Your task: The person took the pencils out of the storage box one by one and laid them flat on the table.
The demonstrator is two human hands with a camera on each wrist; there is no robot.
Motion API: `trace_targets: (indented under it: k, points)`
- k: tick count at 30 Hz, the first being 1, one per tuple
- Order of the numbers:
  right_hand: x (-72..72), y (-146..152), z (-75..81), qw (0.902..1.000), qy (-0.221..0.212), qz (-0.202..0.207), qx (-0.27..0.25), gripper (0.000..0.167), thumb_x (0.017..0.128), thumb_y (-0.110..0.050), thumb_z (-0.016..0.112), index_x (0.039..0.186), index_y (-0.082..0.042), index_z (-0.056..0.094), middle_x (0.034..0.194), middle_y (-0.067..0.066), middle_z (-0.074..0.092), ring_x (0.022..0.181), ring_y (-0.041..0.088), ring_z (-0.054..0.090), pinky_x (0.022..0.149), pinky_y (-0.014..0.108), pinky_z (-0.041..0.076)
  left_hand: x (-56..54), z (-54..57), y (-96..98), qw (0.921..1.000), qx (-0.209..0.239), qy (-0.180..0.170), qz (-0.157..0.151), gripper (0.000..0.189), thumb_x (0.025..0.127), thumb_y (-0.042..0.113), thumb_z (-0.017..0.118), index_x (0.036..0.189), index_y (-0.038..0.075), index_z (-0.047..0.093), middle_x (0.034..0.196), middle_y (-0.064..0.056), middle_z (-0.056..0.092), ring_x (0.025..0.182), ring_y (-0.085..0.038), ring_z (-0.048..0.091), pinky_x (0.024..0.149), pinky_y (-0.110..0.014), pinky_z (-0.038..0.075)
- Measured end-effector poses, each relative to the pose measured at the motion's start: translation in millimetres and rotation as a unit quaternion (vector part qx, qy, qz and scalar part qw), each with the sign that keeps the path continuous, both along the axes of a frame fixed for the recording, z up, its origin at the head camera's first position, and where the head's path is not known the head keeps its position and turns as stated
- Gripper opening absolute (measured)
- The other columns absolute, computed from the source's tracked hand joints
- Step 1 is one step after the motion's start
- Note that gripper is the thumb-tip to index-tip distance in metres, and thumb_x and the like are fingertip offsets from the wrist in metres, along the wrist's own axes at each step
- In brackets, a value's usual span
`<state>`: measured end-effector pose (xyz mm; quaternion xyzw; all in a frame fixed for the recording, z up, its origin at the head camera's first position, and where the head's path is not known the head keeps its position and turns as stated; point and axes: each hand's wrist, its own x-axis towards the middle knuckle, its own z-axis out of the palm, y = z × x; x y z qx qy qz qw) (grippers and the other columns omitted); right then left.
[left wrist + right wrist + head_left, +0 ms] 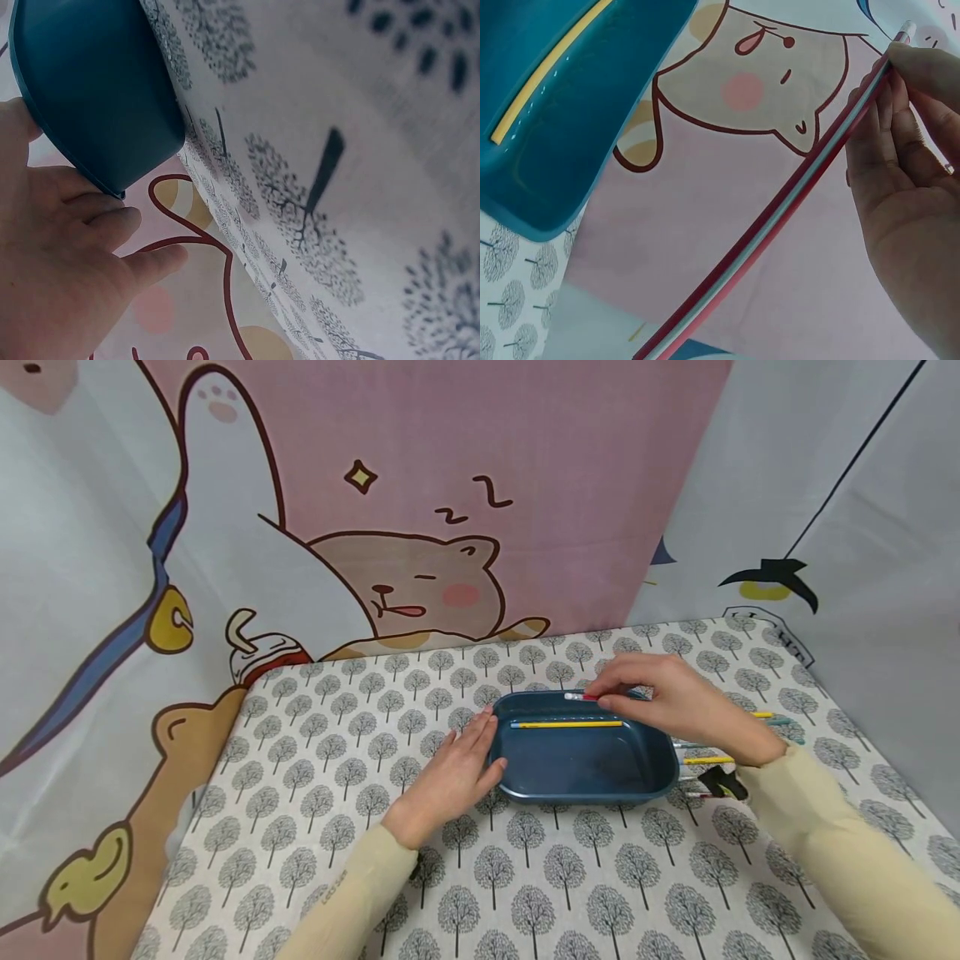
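Observation:
A dark blue rectangular plastic box (577, 772) stands on the tree-print cloth. One yellow pencil (566, 724) lies inside, along the far wall. My left hand (453, 777) touches the box's left end with its fingers extended along the rim; in the left wrist view the hand (71, 255) is at the box's corner. Above the far right part of the box, my right hand (667, 697) pinches a red-and-white striped pencil (780, 206) near its pale-tipped end. That end (575, 697) points left, and the hand hides most of the pencil in the head view.
To the right of the box lie several more pencils (708, 760), partly behind the right forearm. A small black item (723, 783) is beside them. A cartoon-print curtain (420, 585) rises behind the table's far edge, and a pale curtain (877, 568) hangs at the right.

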<state>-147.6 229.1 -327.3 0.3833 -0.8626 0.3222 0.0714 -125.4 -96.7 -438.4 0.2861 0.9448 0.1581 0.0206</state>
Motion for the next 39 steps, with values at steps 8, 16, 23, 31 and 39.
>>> trace_targets:
  k: [8, 16, 23, 31, 39]
  points:
    - [14.3, 15.6, 5.1, 0.9997, 0.020, -0.017, -0.003, 0.035, 0.090, 0.003, 0.077, 0.111, -0.026, 0.079, 0.106, -0.016, 0.070, 0.086, 0.002, 0.062, 0.067, 0.018, 0.050, 0.0, -0.7, -0.2, 1.0000, 0.006, 0.004, -0.004, 0.070, 0.110, 0.041, 0.046, 0.162, -0.001, 0.024, 0.171, -0.016, 0.017, 0.157, -0.026, 0.017, 0.121, -0.061, 0.027]
    - [29.9, 35.8, 4.9, 0.9985, 0.029, -0.044, 0.013, 0.040, 0.087, 0.005, 0.079, 0.111, -0.026, 0.078, 0.108, -0.019, 0.070, 0.090, 0.001, 0.062, 0.075, 0.013, 0.048, 0.0, -0.7, -0.4, 1.0000, 0.007, 0.005, -0.003, 0.070, 0.110, 0.040, 0.047, 0.162, -0.001, 0.024, 0.171, -0.015, 0.017, 0.157, -0.025, 0.017, 0.121, -0.061, 0.027]
    - [41.1, 53.5, 0.6, 0.9972, 0.056, -0.049, 0.009, 0.052, 0.078, 0.014, 0.081, 0.109, -0.027, 0.078, 0.108, -0.018, 0.070, 0.086, -0.001, 0.061, 0.068, 0.014, 0.048, -0.2, -0.4, -0.6, 0.9999, 0.006, 0.007, -0.004, 0.070, 0.110, 0.040, 0.047, 0.162, -0.001, 0.023, 0.172, -0.014, 0.015, 0.157, -0.025, 0.018, 0.121, -0.061, 0.027]
    - [56.2, 70.0, -10.8, 0.9967, 0.038, -0.072, 0.003, 0.055, 0.075, 0.015, 0.082, 0.109, -0.028, 0.078, 0.107, -0.014, 0.070, 0.088, -0.001, 0.060, 0.065, 0.013, 0.046, -0.5, -1.1, -0.4, 1.0000, 0.003, 0.007, -0.004, 0.070, 0.110, 0.041, 0.045, 0.162, -0.001, 0.023, 0.172, -0.012, 0.012, 0.157, -0.026, 0.017, 0.121, -0.060, 0.026]
    - [66.1, 86.3, -25.4, 0.9960, 0.026, -0.085, 0.013, 0.056, 0.074, 0.015, 0.082, 0.109, -0.029, 0.077, 0.105, -0.014, 0.070, 0.087, -0.001, 0.060, 0.066, 0.013, 0.046, 0.0, 0.6, -0.3, 1.0000, 0.000, 0.002, -0.001, 0.071, 0.110, 0.040, 0.047, 0.163, 0.000, 0.022, 0.172, -0.012, 0.012, 0.157, -0.025, 0.016, 0.122, -0.060, 0.026]
